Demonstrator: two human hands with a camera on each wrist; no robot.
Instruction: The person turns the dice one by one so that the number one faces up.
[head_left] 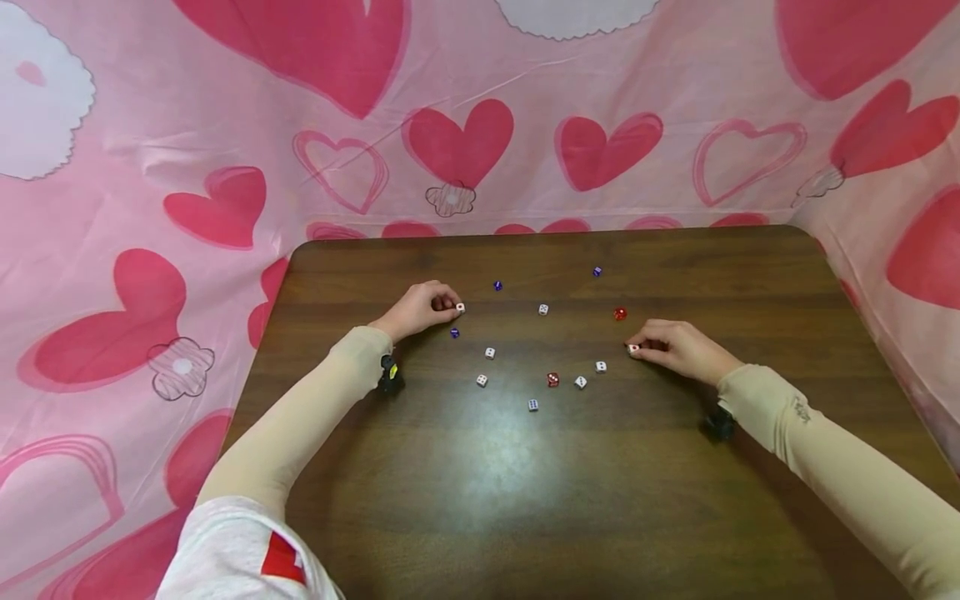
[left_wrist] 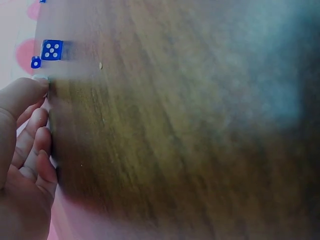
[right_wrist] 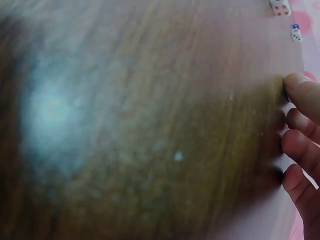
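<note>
At the left of the dice, my left hand [head_left: 422, 309] pinches a white die [head_left: 461, 308] with a red pip on top, between thumb and finger. My right hand [head_left: 677, 346] pinches another white die [head_left: 633, 349], also showing a red pip, on the right side. Near the left hand lies a blue die [head_left: 454, 332]; in the left wrist view a blue die [left_wrist: 52, 50] shows five white pips. A red die [head_left: 620, 314] and a white die [head_left: 601, 367] lie close to the right hand. In the right wrist view the fingers hide the held die.
Between the hands several loose dice lie scattered, among them a white die [head_left: 543, 309], a red die [head_left: 552, 380] and a blue die [head_left: 498, 285]. Another blue die [head_left: 597, 272] is farther back. The brown wooden table [head_left: 450, 517] meets a pink heart-patterned cloth [head_left: 525, 175] behind.
</note>
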